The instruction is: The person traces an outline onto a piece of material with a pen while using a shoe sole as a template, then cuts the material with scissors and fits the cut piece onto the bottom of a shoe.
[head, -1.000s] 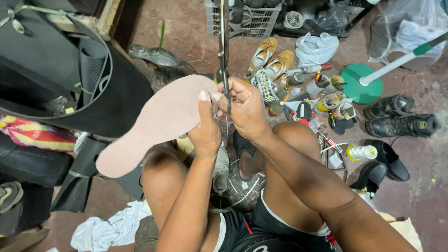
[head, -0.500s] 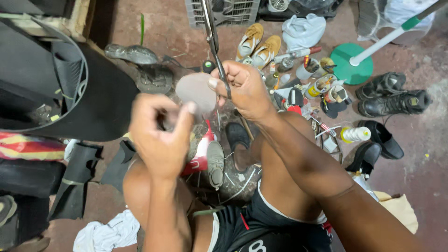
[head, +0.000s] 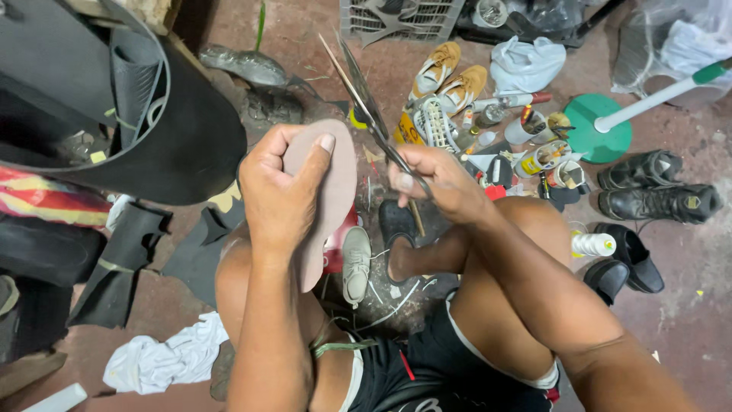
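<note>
The left hand (head: 278, 191) grips a pinkish-brown sole cutout (head: 332, 191), thumb pressed on its upper face, holding it on edge above the knees. The right hand (head: 438, 183) holds large scissors (head: 366, 103), blades open and pointing up and away, just beside the cutout's top. Below, between the legs, a grey shoe (head: 356, 263) lies on the floor (head: 686, 320). Tan shoes (head: 446, 76), a green stand (head: 598, 126) and black boots (head: 656, 187) lie beyond; a black rubber roll (head: 152, 145) stands left.
</note>
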